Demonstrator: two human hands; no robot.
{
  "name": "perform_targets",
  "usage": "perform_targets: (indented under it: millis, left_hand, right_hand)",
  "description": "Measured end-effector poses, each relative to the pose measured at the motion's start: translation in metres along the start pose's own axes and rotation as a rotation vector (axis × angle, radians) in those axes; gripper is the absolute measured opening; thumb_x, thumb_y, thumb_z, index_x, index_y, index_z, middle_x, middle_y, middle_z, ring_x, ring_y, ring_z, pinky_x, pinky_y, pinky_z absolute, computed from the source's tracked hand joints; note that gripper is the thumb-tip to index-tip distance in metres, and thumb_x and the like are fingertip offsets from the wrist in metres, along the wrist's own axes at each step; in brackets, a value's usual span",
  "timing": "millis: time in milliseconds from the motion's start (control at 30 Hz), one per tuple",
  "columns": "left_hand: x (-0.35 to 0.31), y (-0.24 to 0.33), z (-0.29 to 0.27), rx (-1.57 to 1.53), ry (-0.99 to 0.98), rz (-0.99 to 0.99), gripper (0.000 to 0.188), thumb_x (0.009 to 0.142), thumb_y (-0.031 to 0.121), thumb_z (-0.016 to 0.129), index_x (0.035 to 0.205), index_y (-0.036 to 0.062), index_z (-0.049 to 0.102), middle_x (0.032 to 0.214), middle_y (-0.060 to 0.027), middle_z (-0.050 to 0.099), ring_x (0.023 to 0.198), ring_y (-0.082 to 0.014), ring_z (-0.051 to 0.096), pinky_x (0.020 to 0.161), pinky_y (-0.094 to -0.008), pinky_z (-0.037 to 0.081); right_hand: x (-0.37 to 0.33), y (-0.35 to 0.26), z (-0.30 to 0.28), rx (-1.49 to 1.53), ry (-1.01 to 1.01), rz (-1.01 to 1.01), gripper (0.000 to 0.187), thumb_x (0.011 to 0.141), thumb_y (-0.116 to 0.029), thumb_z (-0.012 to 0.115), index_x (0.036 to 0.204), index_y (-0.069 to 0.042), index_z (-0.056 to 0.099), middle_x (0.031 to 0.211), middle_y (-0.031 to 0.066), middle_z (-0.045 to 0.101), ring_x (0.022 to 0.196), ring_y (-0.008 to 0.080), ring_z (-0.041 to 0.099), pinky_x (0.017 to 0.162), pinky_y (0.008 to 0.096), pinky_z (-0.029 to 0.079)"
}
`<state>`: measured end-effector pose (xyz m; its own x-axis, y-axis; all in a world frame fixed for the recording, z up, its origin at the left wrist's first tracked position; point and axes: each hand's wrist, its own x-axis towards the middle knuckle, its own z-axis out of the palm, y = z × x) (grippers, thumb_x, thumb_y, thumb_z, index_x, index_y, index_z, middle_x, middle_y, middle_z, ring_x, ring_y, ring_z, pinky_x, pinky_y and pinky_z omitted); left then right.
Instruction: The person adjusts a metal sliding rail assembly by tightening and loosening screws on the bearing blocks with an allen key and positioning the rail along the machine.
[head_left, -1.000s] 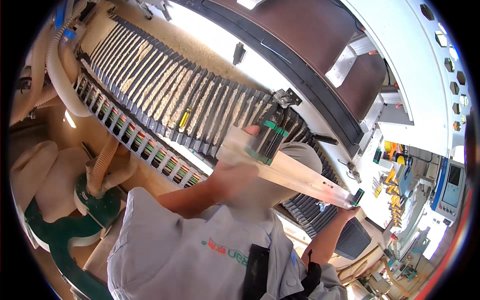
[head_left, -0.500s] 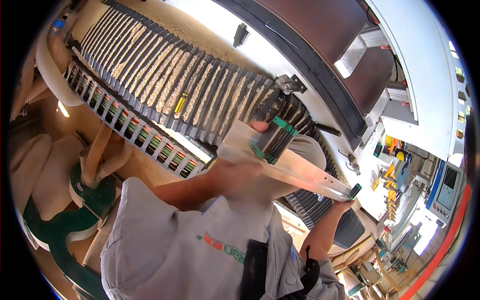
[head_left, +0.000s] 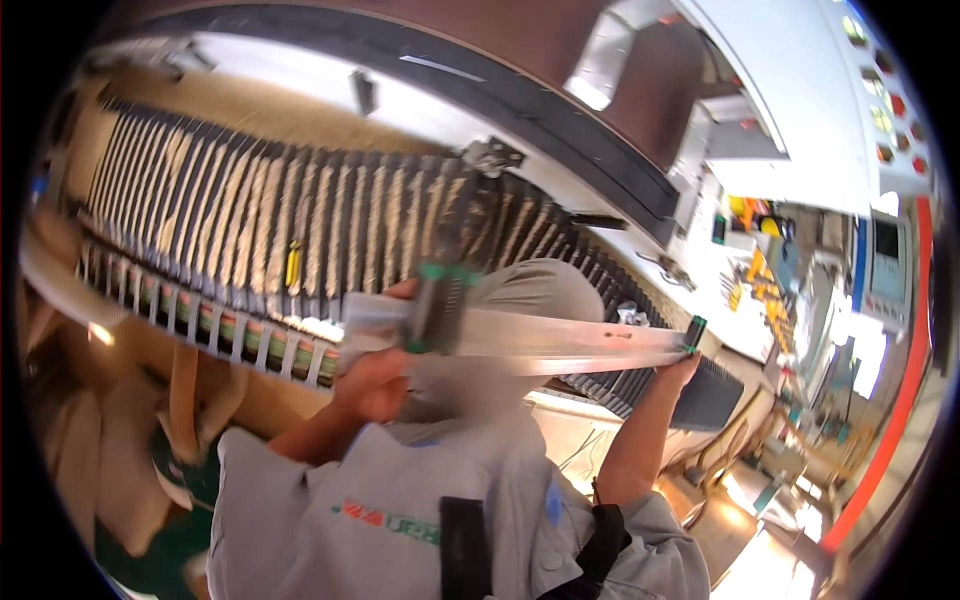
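Observation:
A long pale metal bar (head_left: 560, 340) spans the space in front of my body, above my bent knee. My left hand (head_left: 375, 385) is closed around its left end, with fingertips showing over the far edge. Close by that hand, a black block with green ends (head_left: 440, 308) sits across the bar, smeared by motion. At the bar's other end, my right hand (head_left: 680, 373) grips from below, beside a small black-and-green end piece (head_left: 695, 333). Part of the right fingers is hidden behind the bar.
Black accordion bellows (head_left: 345, 215) filled with wood shavings run beyond the bar, with a yellow tool (head_left: 293, 263) lying on them. A cable chain (head_left: 205, 320) follows their near side. A metal bracket (head_left: 492, 157) sits by the machine's white edge. A control panel (head_left: 887, 265) stands right.
My view has turned, and the surroundings have shifted. The bar has swung from a steep slant to nearly level, its left end moving left with my left hand. Both hands keep their hold.

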<state>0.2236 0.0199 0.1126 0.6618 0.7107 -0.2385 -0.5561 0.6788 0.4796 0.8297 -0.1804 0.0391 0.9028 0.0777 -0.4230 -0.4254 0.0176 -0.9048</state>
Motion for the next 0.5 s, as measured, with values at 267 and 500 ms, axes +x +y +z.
perform_targets:
  millis: [267, 500]
  left_hand:
    - [0.046, 0.040, 0.001, -0.088, 0.213, 0.207, 0.071, 0.082, 0.030, 0.058, 0.144, 0.0011, 0.038, 0.140, -0.0200, 0.048, 0.131, -0.0323, 0.046, 0.111, -0.0475, 0.035]
    - [0.075, 0.038, -0.050, -0.207, 0.178, 0.136, 0.067, 0.080, 0.026, 0.060, 0.141, 0.0036, 0.043, 0.138, -0.0158, 0.051, 0.128, -0.0309, 0.049, 0.111, -0.0505, 0.034]
  right_hand:
    - [-0.092, -0.045, 0.082, 0.308, -0.041, -0.150, 0.044, 0.099, -0.039, 0.038, 0.125, -0.008, 0.054, 0.120, 0.0091, 0.060, 0.109, 0.0265, 0.057, 0.100, 0.0430, 0.044]
    - [-0.160, -0.088, 0.080, 0.471, 0.010, -0.281, 0.033, 0.098, -0.032, 0.047, 0.113, -0.005, 0.057, 0.112, 0.0083, 0.063, 0.104, 0.0252, 0.060, 0.096, 0.0415, 0.047]
